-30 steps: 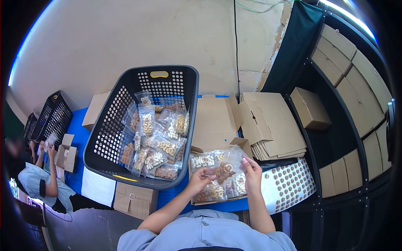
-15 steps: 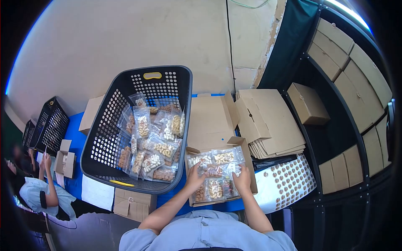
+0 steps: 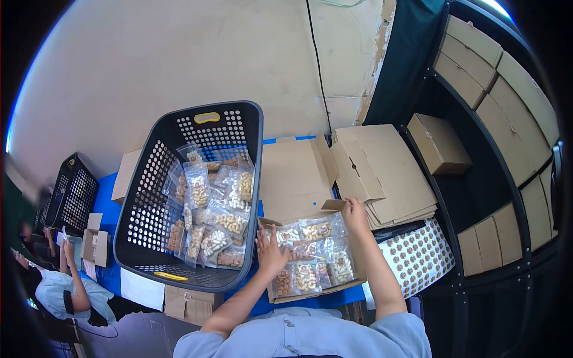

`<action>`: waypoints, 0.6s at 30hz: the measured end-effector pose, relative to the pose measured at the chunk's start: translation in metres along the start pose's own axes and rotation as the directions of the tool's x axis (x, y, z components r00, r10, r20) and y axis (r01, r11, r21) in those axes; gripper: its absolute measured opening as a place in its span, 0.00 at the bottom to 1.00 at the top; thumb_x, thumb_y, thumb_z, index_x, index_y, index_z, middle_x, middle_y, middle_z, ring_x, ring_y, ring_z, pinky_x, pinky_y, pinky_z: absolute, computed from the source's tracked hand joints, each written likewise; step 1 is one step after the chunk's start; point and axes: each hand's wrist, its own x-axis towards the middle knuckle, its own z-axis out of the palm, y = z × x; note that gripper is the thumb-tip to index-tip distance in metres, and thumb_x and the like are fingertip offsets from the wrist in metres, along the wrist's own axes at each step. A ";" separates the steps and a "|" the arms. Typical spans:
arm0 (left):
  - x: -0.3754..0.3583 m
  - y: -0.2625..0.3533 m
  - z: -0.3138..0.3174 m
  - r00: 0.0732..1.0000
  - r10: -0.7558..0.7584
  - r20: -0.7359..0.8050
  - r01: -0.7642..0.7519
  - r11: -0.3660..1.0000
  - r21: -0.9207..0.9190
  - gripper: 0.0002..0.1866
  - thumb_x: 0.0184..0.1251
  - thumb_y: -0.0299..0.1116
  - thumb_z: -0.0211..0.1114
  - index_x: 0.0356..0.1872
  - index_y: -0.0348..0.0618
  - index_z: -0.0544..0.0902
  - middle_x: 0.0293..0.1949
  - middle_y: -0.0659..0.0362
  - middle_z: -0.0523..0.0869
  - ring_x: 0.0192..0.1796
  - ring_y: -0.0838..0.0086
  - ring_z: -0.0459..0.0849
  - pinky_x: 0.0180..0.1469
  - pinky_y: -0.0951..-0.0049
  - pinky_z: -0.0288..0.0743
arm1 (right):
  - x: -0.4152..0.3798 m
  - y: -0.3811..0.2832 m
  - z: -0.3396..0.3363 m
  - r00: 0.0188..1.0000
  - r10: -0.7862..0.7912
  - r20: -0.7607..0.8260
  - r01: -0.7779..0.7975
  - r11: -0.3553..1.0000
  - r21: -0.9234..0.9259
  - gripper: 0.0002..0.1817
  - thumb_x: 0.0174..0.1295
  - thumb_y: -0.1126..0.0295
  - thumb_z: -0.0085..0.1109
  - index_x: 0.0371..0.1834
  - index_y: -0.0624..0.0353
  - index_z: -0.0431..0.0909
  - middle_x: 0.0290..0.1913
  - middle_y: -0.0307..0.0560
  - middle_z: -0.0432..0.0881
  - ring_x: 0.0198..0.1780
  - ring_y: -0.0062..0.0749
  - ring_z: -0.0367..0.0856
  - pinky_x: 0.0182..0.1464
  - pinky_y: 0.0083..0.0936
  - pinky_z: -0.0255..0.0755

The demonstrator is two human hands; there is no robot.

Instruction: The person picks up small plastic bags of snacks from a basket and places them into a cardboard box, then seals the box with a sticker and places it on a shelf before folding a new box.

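Cardboard box (image 3: 319,292), open, at 5 o'clock on the tabletop (image 3: 349,294), lid (image 3: 292,179) back toward 12, apparently keeping clear packets (image 3: 307,277) exposed. Left hand (image 3: 271,255) open at the 9 o'clock wall, seemingly steadying; right hand (image 3: 357,217) bent at the 1 o'clock flap (image 3: 333,204), grip unclear.

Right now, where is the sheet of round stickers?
In the head view, the sticker sheet lies on the right side, beyond the right forearm, just below the stacked flat cartons.
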 end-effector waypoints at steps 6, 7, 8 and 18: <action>-0.006 0.003 0.003 0.995 -0.016 -0.100 0.017 1.000 0.004 0.42 0.62 0.38 0.63 0.75 0.41 0.53 0.74 0.34 0.48 0.76 0.43 0.52 0.76 0.50 0.46 | 0.022 0.012 0.018 0.980 -0.095 0.173 0.110 0.991 -0.080 0.12 0.66 0.71 0.52 0.45 0.66 0.82 0.45 0.61 0.83 0.48 0.53 0.77 0.55 0.40 0.71; -0.009 0.014 -0.006 0.994 -0.026 -0.103 0.026 1.000 0.006 0.42 0.62 0.38 0.63 0.75 0.41 0.53 0.74 0.34 0.48 0.76 0.43 0.52 0.76 0.50 0.46 | 0.019 0.009 0.020 0.968 -0.095 0.230 0.135 0.977 -0.164 0.12 0.66 0.69 0.53 0.45 0.64 0.82 0.44 0.59 0.83 0.48 0.53 0.75 0.54 0.40 0.70; -0.014 0.024 -0.016 0.990 0.023 -0.137 -0.037 0.995 -0.094 0.39 0.62 0.37 0.63 0.73 0.41 0.58 0.74 0.37 0.53 0.74 0.44 0.57 0.75 0.50 0.48 | 0.013 0.014 0.027 0.968 -0.191 0.163 0.223 0.953 -0.206 0.11 0.65 0.68 0.55 0.41 0.64 0.83 0.43 0.56 0.83 0.47 0.51 0.73 0.53 0.41 0.69; -0.028 0.126 -0.150 0.792 0.087 -0.605 0.212 0.889 0.406 0.25 0.63 0.36 0.66 0.62 0.48 0.74 0.52 0.48 0.83 0.57 0.53 0.81 0.54 0.60 0.78 | -0.002 0.012 0.032 0.954 -0.250 0.164 0.276 0.948 -0.161 0.11 0.64 0.69 0.55 0.38 0.65 0.83 0.53 0.57 0.77 0.55 0.53 0.70 0.59 0.44 0.66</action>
